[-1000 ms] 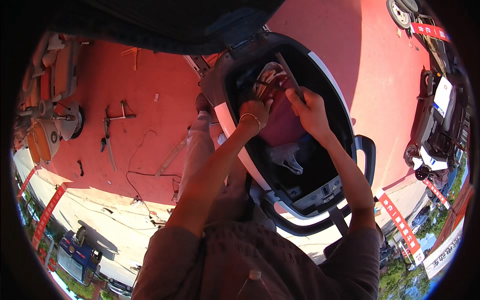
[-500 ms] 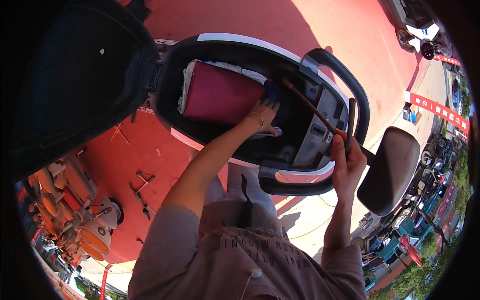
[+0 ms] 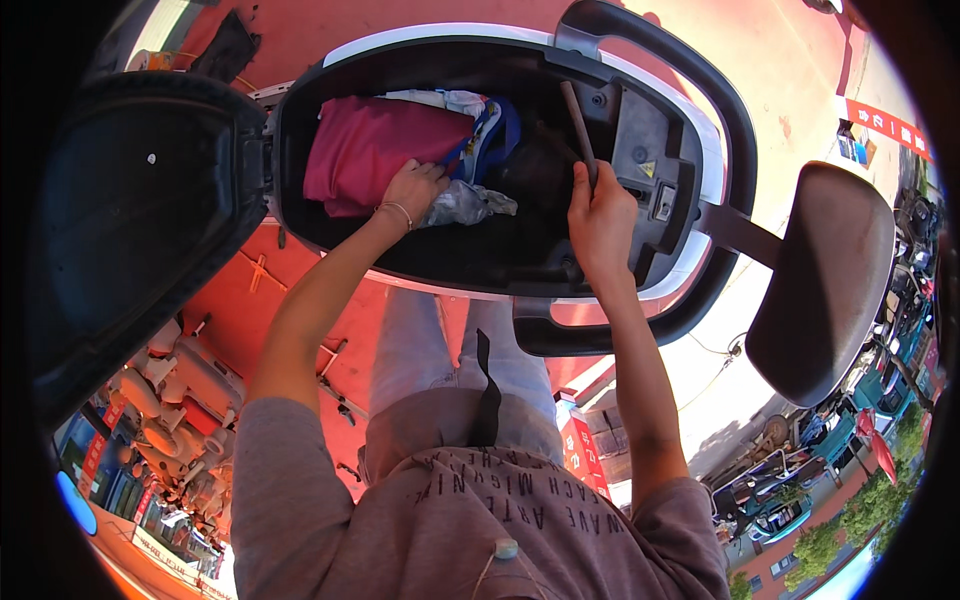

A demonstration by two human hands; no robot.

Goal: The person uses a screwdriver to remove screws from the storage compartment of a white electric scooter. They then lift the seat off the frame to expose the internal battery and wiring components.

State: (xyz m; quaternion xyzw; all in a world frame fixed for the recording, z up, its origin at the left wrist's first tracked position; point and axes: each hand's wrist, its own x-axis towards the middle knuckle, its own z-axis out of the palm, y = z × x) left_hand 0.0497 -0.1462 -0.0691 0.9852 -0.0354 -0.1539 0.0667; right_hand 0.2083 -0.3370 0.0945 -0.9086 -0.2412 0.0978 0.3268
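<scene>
Red-painted ground [image 3: 330,40] lies in bright sun under an open scooter, its seat [image 3: 130,220] flipped up and away from our left hand [image 3: 412,188]. We lean over the storage tub [image 3: 640,130], both forearms reaching down into it.

Our right hand [image 3: 600,215] is closed around a rod [image 3: 578,125], the fingers wrapped tight about its lower end; the free end points up and away from the fingertips toward the tub's far wall. It looks like a thin, stiff metal tool, light enough for one hand, and probably smooth, so a full fist low on the shaft, as we have it, should keep it from turning or slipping.

Our left hand rests on the soft goods in the tub, fingers curled down and narrow. We cannot tell whether they pinch anything. A pink cloth [image 3: 375,150] lies just beyond the knuckles, touching them, and a crumpled clear bag [image 3: 465,205] sits right beside the thumb side. Past the fingertips we see a blue-and-white fabric piece [image 3: 490,120]. All of this should be limp and light; the cloth will bunch when grabbed, so we would take a good handful near its middle, while the bag is slick and likely to slide out of a loose pinch.

A backrest pad [image 3: 825,280] stands well off beyond our right wrist, on the grab rail [image 3: 700,60].
</scene>
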